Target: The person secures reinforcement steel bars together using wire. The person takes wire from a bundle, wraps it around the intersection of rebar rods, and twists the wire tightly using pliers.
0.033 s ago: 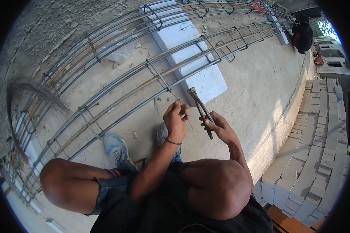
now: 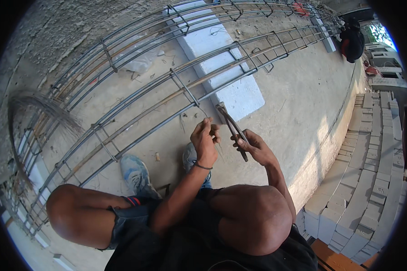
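Observation:
My right hand [image 2: 256, 148] is closed around the handles of dark metal pincers [image 2: 234, 128], whose jaws point up and left, close to the end of a white block. To their left, the fingers of my left hand [image 2: 205, 141] pinch thin tie wire [image 2: 221, 153]; loose ends hang below the fingers. A strand also runs up from the fingertips toward the corner of a stirrup on the nearer rebar cage [image 2: 144, 139]. The jaws are apart from the cage bars.
A long white block [image 2: 237, 97] lies under the cages. At the left, a bundle of thin wires [image 2: 54, 110] hangs over the bars. Stacked pale blocks [image 2: 348, 180] line the right side. A person in dark clothing [image 2: 352, 41] crouches at the far right. A clear plastic bag [image 2: 140, 58] lies behind the nearer cage.
The jaws of the pincers have shifted slightly left, toward the wire. My left hand has moved only a little, still pinching the wire.

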Tool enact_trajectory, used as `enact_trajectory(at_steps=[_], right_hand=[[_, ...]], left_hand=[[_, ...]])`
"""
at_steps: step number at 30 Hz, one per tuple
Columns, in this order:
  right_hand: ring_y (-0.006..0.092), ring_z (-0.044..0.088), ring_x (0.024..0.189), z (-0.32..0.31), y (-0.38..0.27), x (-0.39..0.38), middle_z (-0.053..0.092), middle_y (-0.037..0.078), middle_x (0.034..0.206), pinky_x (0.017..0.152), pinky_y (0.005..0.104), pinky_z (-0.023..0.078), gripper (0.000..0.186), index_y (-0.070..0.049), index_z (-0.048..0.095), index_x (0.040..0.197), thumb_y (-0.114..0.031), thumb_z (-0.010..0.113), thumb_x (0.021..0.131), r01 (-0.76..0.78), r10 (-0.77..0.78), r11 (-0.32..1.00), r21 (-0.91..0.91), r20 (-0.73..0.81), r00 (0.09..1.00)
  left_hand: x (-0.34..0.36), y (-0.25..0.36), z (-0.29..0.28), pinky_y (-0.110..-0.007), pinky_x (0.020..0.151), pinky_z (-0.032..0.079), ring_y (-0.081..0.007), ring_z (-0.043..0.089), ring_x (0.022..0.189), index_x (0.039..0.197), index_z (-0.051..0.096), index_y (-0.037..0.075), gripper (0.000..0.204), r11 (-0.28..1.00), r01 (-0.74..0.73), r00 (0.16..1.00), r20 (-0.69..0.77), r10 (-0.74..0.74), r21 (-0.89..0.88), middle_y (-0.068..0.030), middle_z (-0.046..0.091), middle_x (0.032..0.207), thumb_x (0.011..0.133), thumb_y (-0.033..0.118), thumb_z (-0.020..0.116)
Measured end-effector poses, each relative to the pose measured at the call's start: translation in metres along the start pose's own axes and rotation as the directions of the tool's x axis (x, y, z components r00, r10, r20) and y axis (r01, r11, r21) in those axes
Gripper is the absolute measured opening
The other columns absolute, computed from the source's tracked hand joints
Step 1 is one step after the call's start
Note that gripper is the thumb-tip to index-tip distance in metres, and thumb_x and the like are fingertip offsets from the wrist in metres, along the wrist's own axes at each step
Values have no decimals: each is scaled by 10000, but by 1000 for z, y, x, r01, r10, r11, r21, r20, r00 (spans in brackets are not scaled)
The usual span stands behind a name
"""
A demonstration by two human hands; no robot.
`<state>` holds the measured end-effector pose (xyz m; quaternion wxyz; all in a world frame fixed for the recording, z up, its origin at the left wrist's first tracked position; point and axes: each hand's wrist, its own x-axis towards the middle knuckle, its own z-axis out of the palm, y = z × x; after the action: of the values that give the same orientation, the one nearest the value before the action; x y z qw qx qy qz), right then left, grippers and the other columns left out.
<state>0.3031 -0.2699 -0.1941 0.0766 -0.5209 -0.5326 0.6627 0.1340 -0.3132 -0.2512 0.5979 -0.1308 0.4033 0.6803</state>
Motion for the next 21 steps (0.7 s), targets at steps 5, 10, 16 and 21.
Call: enact_trajectory(at_steps=[5,10,16,21], right_hand=[[122,557,837,11,-12,10,594,55,915,720,275,465,386,-33,565,1080,-371,590,895,36,-34,999,-9,156,987],[115,555,857,19,-4,18,594,44,939,724,270,484,382,-27,564,1094,-354,589,898,13,-27,998,64,223,974],[114,554,872,18,-4,20,594,38,957,733,275,486,371,-26,564,1094,-329,611,885,58,-64,998,33,231,971],[112,542,826,15,-16,20,590,30,906,706,280,474,348,-30,567,1071,-314,623,879,59,-45,997,-57,230,972]], left_hand=[[-6,-4,-1,-209,435,332,-66,426,499,960,576,5,244,967,-110,987,-87,133,230,-16,535,643,920,246,574],[-8,-2,4,-215,426,290,-56,392,495,964,586,15,171,918,-248,952,-97,290,308,1,514,614,911,177,579],[-9,9,7,-214,395,228,-47,346,467,1038,612,40,177,981,-42,987,-145,71,189,17,485,600,899,143,572],[-8,13,7,-209,386,209,-45,331,452,1051,628,51,187,987,5,989,-147,19,161,19,470,595,889,113,559]])
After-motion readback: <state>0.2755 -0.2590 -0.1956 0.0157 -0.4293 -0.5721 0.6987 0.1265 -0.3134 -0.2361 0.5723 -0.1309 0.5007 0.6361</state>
